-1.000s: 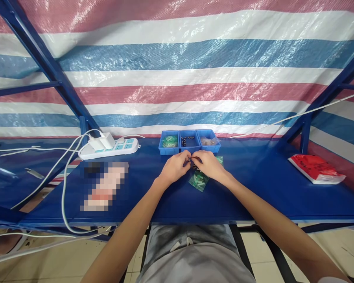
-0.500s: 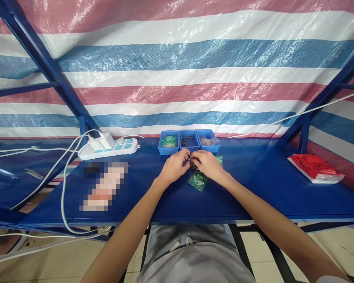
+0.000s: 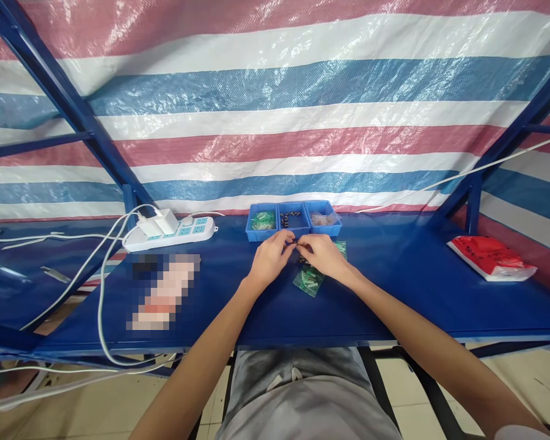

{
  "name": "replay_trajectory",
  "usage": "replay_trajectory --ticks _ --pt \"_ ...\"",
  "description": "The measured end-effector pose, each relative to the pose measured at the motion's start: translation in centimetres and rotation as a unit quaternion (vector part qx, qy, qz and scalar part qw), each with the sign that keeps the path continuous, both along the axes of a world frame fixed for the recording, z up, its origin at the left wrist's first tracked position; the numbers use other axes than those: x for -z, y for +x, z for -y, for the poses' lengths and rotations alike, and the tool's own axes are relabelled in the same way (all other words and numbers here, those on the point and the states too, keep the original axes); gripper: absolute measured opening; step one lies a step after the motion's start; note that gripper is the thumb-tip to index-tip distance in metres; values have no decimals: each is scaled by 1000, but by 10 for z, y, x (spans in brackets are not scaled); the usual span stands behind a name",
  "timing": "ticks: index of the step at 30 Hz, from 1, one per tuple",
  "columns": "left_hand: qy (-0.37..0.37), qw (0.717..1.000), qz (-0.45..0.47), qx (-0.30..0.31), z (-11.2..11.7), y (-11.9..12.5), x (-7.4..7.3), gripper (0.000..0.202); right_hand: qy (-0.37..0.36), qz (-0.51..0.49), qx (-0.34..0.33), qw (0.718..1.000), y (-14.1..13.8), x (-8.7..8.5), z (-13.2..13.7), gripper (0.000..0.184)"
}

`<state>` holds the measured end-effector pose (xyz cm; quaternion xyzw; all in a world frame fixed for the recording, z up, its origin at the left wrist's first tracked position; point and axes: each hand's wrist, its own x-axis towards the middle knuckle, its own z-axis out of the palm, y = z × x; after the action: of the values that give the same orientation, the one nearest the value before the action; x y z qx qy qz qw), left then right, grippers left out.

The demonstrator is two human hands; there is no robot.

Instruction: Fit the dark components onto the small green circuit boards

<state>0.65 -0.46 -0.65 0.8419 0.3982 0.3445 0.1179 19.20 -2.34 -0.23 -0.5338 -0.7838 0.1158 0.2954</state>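
My left hand [image 3: 271, 255] and my right hand [image 3: 321, 250] meet fingertip to fingertip just in front of the blue bins. Both are closed in a pinch around something small and dark, too small to name. Below my right hand lies a green plastic bag [image 3: 308, 280] with small pale pieces in it. Another green bag [image 3: 341, 247] shows in part behind that hand. Of the three blue bins, the left one [image 3: 252, 235] holds green bags, the middle one [image 3: 294, 231] small dark metallic parts, and the right one [image 3: 325, 231] clear bags of small parts.
A white power strip [image 3: 197, 230] with plugged-in chargers and loose white cables [image 3: 101, 305] occupies the table's left side. A red and white packet [image 3: 490, 258] lies at the right. Blue frame posts [image 3: 80, 107] and a striped tarp [image 3: 302, 85] stand behind.
My fingertips have shifted slightly around the small dark thing between them. The bins and bags stay where they were; the view has tilted a little.
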Motion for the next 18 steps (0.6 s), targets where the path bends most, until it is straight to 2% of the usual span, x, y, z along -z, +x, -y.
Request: replay_trajectory --ticks 8,15,18 --pt "-24 1000 10 -12 -3 -3 1 27 0 -33 24 999 -1 -2 2 15" --pt "2 1000 -19 -12 -2 -1 0 22 -24 -67 7 997 -3 -6 4 17" --pt "7 1000 -11 -15 -1 0 0 19 -12 -55 -7 998 -4 -5 5 18"
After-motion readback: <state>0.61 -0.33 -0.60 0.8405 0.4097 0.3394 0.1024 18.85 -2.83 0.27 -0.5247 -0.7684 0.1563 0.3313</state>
